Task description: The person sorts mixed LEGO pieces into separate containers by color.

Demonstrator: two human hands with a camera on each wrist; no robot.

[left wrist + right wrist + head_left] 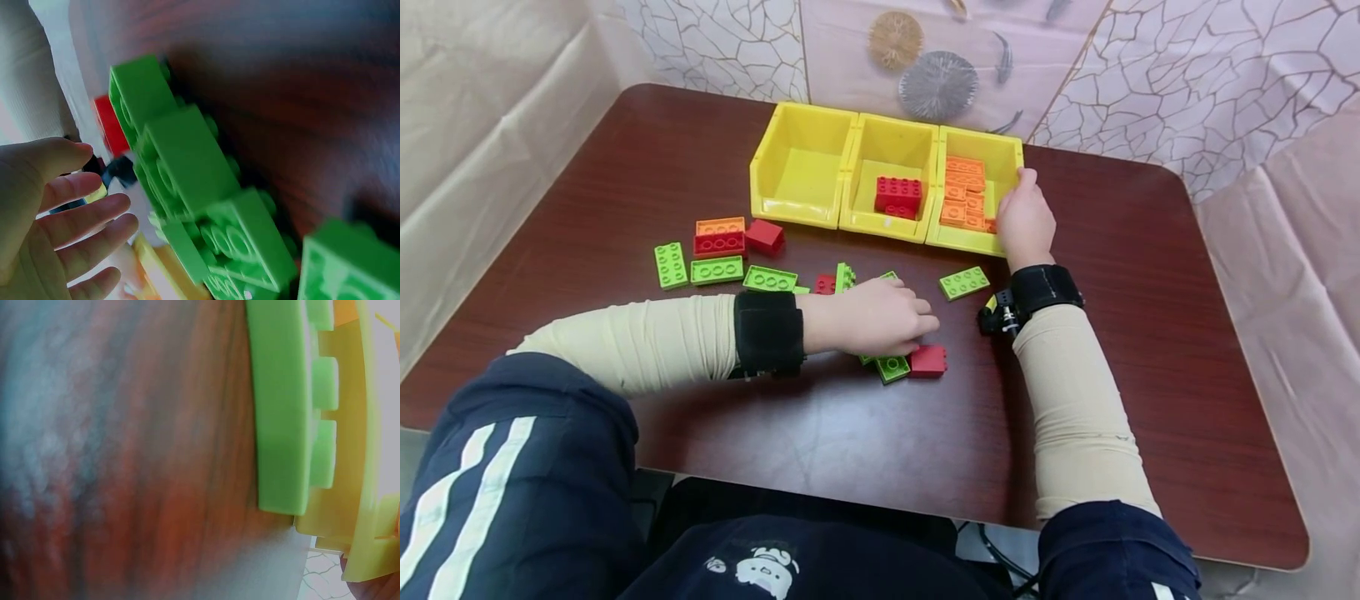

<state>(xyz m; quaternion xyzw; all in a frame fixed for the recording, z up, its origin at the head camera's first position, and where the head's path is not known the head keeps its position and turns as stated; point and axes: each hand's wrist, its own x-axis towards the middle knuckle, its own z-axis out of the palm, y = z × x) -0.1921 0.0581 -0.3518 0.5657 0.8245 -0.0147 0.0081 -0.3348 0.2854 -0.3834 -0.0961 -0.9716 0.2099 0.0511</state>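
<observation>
Head view shows my left hand lying palm down on the dark red surface, over a small heap of green bricks, with a red brick touching the heap just off my fingertips. From the left wrist view my left fingers look straight and slightly spread, clasping nothing, with green bricks stacked loosely right beside them. My right hand rests at the front right corner of the right-hand yellow bin, the last of three bins set side by side at the far edge; its fingers bend over the bin's rim, next to the orange bricks inside, but I cannot tell whether they have hold of a brick or only lie on the rim. A flat green plate lies on the surface between my two hands, near my right wrist, and the right wrist view shows that plate close up against the yellow bin wall. The middle bin holds red bricks, and the left bin shows bare yellow inside. More green, red and orange bricks sit scattered to the left.
</observation>
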